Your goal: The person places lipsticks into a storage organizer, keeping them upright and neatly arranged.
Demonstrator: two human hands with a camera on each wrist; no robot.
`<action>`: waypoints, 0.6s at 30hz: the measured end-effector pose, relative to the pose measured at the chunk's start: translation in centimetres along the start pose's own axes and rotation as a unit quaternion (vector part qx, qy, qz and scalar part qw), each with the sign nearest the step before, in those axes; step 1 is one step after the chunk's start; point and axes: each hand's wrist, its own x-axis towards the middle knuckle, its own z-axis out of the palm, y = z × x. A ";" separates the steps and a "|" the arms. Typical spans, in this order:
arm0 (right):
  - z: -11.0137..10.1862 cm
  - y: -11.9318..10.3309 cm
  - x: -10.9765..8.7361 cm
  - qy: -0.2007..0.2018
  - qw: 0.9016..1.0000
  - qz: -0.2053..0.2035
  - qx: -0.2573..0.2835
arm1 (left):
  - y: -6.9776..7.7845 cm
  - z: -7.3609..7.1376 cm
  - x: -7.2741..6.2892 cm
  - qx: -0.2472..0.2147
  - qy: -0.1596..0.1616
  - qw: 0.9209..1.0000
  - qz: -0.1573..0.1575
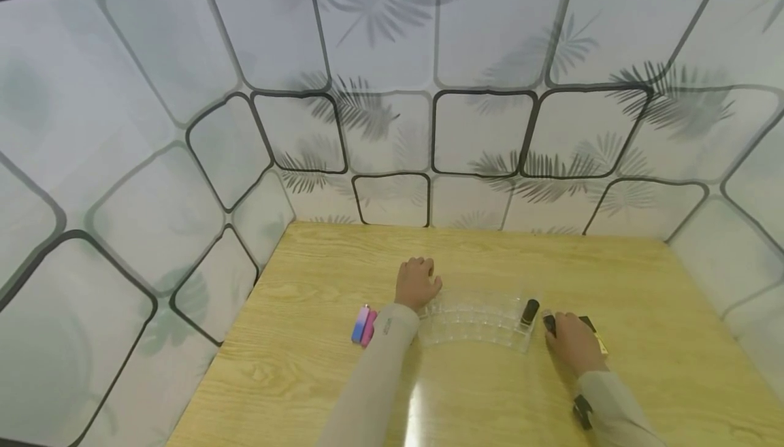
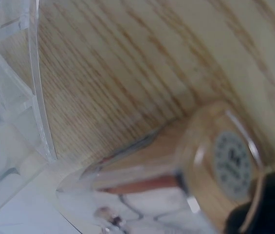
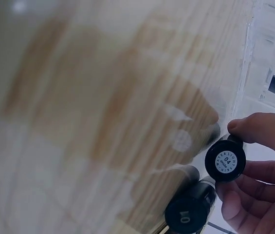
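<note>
My right hand [image 1: 574, 342] pinches a lipstick tube [image 3: 225, 161] between thumb and fingers. Its black end, with a round white "04" label, faces the right wrist camera. The tube is just off the right end of a clear plastic organizer [image 1: 474, 341] with rows of small compartments. One black lipstick tube [image 1: 530, 311] stands tilted at that organizer's right end. My left hand [image 1: 416, 282] lies by the organizer's left end, fingers loosely bent; whether it touches the plastic is unclear. In the left wrist view, only a fingertip shows at the lower left edge.
Left of my left forearm lie a blue-and-pink tube [image 1: 360, 324] and a pink tube [image 1: 369, 328]. A shiny tube [image 2: 142, 190] fills the lower left wrist view. Beside my right hand are black and gold tubes [image 1: 594, 335], one marked "01" [image 3: 186, 214]. Patterned walls border the wooden table [image 1: 294, 379].
</note>
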 end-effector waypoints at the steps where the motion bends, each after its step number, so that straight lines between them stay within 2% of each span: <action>1: 0.0 0.0 0.0 0.001 1.000 0.001 0.001 | 0.0 0.0 0.0 0.000 0.000 1.000 0.000; 13: -0.8 -0.2 0.0 -0.010 0.999 0.022 0.022 | 0.2 -0.1 -0.2 -0.005 0.007 1.000 -0.007; 18: -1.0 -0.2 0.1 0.005 1.000 0.021 0.023 | 0.3 -0.2 -0.2 -0.007 0.008 1.000 -0.005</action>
